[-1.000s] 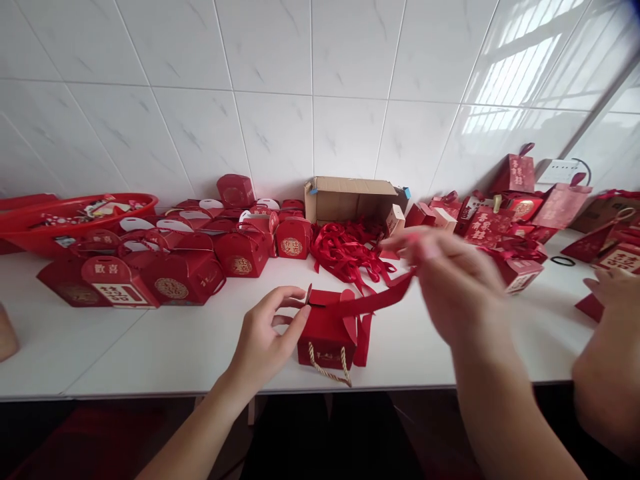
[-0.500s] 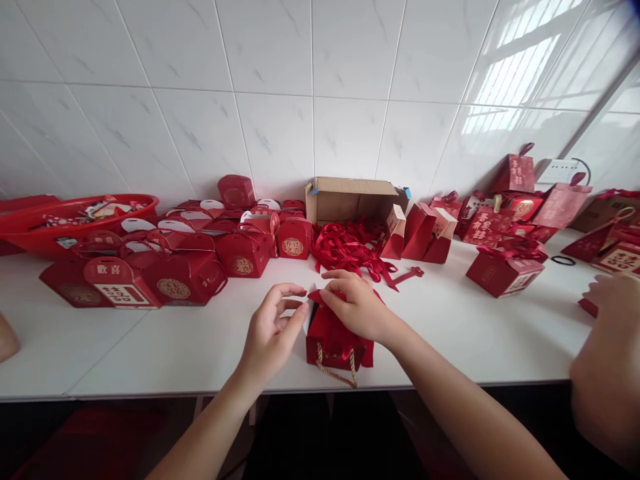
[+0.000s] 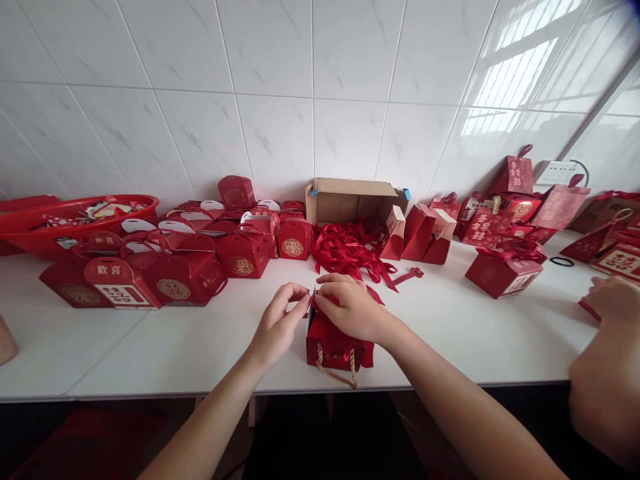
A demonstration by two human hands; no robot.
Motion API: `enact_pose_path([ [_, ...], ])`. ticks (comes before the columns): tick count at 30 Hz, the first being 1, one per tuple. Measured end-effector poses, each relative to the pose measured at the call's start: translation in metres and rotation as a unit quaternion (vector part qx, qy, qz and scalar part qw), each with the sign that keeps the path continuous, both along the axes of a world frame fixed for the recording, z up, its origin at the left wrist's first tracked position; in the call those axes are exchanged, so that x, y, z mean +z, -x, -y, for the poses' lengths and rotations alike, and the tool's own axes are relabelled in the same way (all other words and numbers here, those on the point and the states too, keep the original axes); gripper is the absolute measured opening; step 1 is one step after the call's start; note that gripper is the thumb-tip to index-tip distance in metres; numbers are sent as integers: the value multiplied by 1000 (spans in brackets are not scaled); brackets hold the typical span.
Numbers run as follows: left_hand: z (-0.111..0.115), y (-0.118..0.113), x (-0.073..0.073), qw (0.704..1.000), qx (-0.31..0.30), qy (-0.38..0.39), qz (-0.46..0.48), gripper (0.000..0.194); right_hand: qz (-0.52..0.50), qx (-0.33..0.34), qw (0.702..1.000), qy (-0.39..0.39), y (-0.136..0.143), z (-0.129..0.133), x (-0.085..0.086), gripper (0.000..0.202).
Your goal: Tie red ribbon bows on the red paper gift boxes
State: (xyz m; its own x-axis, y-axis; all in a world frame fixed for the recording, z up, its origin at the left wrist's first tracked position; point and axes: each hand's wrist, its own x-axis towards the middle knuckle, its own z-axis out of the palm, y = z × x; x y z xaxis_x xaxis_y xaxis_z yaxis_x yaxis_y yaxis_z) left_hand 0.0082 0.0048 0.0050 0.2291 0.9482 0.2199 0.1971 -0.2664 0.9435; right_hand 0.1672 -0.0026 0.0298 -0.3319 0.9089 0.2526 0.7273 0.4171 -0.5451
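Note:
A small red gift box (image 3: 327, 343) with a twisted gold cord handle (image 3: 336, 379) rests near the table's front edge. Red ribbon (image 3: 376, 295) lies across its top and shows from under my right hand (image 3: 353, 310). That hand arches over the box, thumb and fingertips closed on the ribbon at the upper left; the exact grip is partly hidden. At the box's left side, my left hand (image 3: 279, 327) has thumb and fingers pinched together against the pale inner edge of the box's side panel.
Behind the box, loose red ribbons (image 3: 345, 250) spill from an open cardboard carton (image 3: 357, 189). Several finished-looking red boxes (image 3: 185, 277) stand left, by a red basin (image 3: 30, 230). More boxes (image 3: 503, 273) stand right, near another person's hand (image 3: 617, 300). Another arm (image 3: 6, 343) shows far left.
My left hand has moved right and up to the box's edge, its fingers closing. My right hand has shifted slightly left, and more ribbon shows beyond it. The box has stayed put.

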Motion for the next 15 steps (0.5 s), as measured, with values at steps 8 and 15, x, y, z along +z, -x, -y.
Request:
enact_pose_path([
  [8,-2,-2,2,1000,-27,-13,1,19,-29,-10,999,7,1,1,2,24],
  [15,-5,-1,0,998,-16,-60,-30,17,-51,-10,999,7,-1,2,2,23],
])
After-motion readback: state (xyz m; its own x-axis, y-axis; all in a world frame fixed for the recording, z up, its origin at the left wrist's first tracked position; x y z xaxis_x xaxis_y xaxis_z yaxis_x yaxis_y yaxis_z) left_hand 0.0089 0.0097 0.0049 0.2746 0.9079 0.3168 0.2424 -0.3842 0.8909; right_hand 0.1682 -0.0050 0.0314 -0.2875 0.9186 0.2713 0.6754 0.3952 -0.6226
